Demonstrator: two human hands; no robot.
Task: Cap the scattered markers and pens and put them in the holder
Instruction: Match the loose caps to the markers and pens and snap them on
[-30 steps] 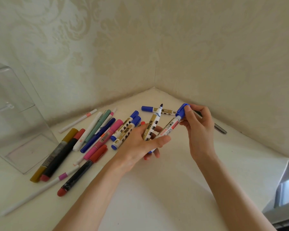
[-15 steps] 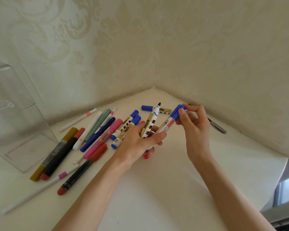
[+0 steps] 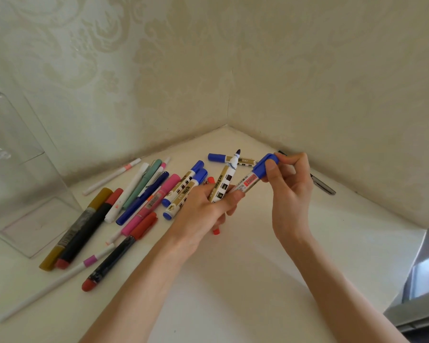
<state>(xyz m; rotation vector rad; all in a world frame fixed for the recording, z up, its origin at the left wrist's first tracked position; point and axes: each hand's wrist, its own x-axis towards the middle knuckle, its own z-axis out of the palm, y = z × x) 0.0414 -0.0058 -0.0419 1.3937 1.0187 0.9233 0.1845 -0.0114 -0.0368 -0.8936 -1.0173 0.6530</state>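
The left hand (image 3: 203,214) and the right hand (image 3: 290,191) are bare. Behind them the left forearm (image 3: 134,293) and the right forearm (image 3: 332,280) are slender and uncovered down to the lower edge of the view. The right thumbnail (image 3: 271,166) is cut short.

The corner seam (image 3: 229,95), where two walls meet, runs straight up the middle of the view. Left of the seam, the left wall (image 3: 109,70) is papered in pale cream with a raised pattern of scrolls and leaves, faintly green in tone. Right of the seam, the right wall (image 3: 344,82) carries the same paper in a warmer beige. From the foot of the seam a white tabletop (image 3: 245,280) spreads toward the camera, smooth and matt, meeting both walls in a thin dark joint. Far right of the seam and low down, a grey metallic edge (image 3: 426,280) with a pale bluish panel juts in; what it belongs to cannot be told. The light is soft and even, with gentle shadows on the tabletop
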